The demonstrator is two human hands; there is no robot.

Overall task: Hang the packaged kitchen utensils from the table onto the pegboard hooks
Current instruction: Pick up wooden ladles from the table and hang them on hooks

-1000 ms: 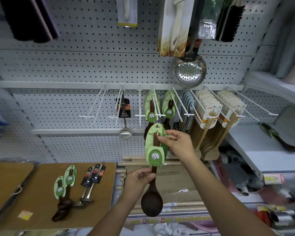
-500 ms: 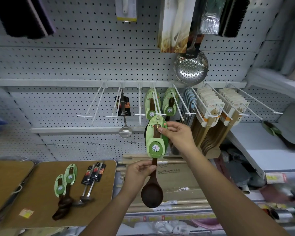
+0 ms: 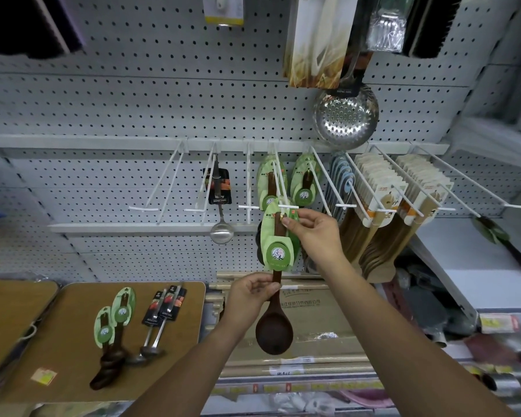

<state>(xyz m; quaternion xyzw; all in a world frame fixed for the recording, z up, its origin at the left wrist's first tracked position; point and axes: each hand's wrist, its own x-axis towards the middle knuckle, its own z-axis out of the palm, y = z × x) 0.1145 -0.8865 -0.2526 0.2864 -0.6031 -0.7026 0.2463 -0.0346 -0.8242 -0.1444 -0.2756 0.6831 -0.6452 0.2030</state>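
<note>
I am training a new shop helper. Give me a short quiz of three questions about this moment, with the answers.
1. True or false: the right hand pinches the top of the green card on the wooden spoon, near a hook tip.
2. How many packaged utensils lie on the table? A: two. B: four. C: six.
3. Fill in: the left hand holds the spoon's ____ below the card.
Key: 1 true; 2 B; 3 handle.

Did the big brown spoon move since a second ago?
Yes, up. The wooden spoon rose: its green card sat below the white hook tip; now its top reaches that tip.
</note>
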